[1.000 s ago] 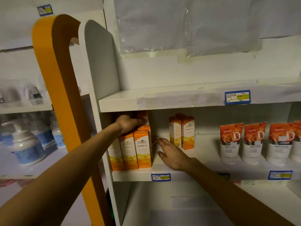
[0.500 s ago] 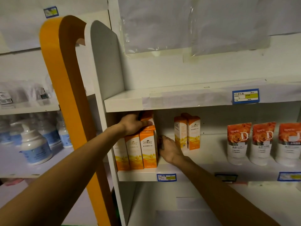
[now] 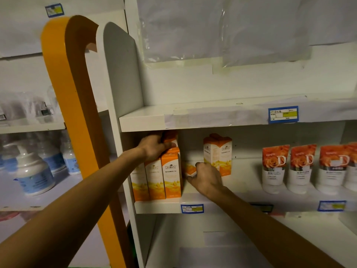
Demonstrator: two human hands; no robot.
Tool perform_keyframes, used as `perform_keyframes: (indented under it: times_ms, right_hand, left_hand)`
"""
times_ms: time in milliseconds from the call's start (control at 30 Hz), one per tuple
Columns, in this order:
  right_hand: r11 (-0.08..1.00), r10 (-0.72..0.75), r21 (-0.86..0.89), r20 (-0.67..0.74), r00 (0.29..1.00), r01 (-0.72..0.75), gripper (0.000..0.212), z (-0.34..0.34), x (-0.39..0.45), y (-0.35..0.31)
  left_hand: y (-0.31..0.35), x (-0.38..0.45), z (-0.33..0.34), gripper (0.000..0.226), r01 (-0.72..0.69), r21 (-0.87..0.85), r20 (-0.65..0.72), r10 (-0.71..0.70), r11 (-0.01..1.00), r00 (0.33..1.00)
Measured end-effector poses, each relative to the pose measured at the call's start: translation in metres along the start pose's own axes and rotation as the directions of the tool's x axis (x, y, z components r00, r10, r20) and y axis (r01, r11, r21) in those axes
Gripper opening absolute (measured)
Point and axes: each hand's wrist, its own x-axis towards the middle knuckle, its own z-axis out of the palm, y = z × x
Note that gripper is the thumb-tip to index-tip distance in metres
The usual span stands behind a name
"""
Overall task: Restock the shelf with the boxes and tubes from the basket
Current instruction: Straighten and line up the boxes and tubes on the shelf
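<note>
Shelf: a white middle shelf (image 3: 158,206) under an upper board, with blue price tags (image 3: 191,208) on its front edge.
Row: three tall orange-and-white boxes (image 3: 171,176) stand upright at the shelf's far left, side by side and touching, against the white side panel.
Left hand: the left hand (image 3: 154,147) lies over the tops of the row, fingers curled down on the boxes' upper edges, thumb side toward the rightmost one; it clasps the tops, lifting nothing.
Back box: another orange box top (image 3: 170,136) shows behind the left hand, just below the upper board (how it stands I cannot tell).
Right hand: the right hand (image 3: 207,176) reaches in just right of the row, fingers bent around a small box (image 3: 190,169).
Small box: orange and white, tilted, low on the shelf in the gap between the row and the pair, partly hidden by the fingers (whether it touches the shelf I cannot tell).
Pair: two more orange boxes (image 3: 218,153) stand upright further back, touching each other, just behind the right hand.
Tubes: white tubes (image 3: 275,167) with orange rose tops stand in a row on the right of the same shelf, well apart from the hands.
Left side: an orange post (image 3: 77,113) and, beyond it, pump bottles (image 3: 31,173) on another shelf.
</note>
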Motion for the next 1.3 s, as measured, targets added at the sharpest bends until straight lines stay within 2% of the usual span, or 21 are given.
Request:
perform_keyframes:
  times_ms: [233, 400, 600, 733, 867, 967, 1100, 1300]
  right_hand:
    - [0.991, -0.065, -0.116, -0.015, 0.998, 0.062, 0.032, -0.011, -0.022, 0.007]
    - [0.997, -0.058, -0.057, -0.038, 0.998, 0.056, 0.030, -0.020, -0.032, 0.011]
    - [1.000, 0.016, 0.003, -0.046, 0.999, -0.016, 0.031, -0.031, -0.043, 0.034]
    - [0.995, 0.086, 0.054, -0.058, 0.995, -0.083, 0.043, -0.032, -0.050, 0.051]
    - [0.986, 0.129, 0.116, -0.054, 0.990, -0.122, 0.060, -0.028, -0.054, 0.053]
    - [0.966, 0.155, 0.219, -0.068, 0.986, -0.136, 0.061, -0.031, -0.052, 0.053]
    - [0.943, 0.129, 0.318, -0.073, 0.989, -0.100, 0.058, -0.040, -0.052, 0.058]
    - [0.964, 0.111, 0.243, 0.019, 0.994, -0.112, 0.066, -0.046, -0.057, 0.076]
  left_hand:
    - [0.015, -0.002, 0.002, 0.044, -0.065, 0.046, -0.008, 0.065, 0.997, 0.998]
    - [0.028, -0.006, 0.011, 0.041, -0.092, 0.018, -0.039, 0.093, 0.996, 0.995]
    - [0.040, -0.001, 0.023, 0.047, -0.219, 0.113, -0.048, 0.226, 0.969, 0.973]
    - [0.045, -0.002, 0.028, 0.047, -0.232, 0.087, -0.005, 0.234, 0.969, 0.972]
    - [0.041, -0.006, 0.027, 0.060, -0.258, 0.028, 0.056, 0.256, 0.966, 0.965]
    - [0.039, -0.010, 0.029, 0.073, -0.295, 0.018, 0.085, 0.292, 0.955, 0.953]
    - [0.035, -0.011, 0.025, 0.074, -0.265, -0.035, 0.096, 0.267, 0.964, 0.959]
    - [0.026, -0.003, 0.022, 0.098, -0.194, -0.004, 0.148, 0.193, 0.981, 0.970]
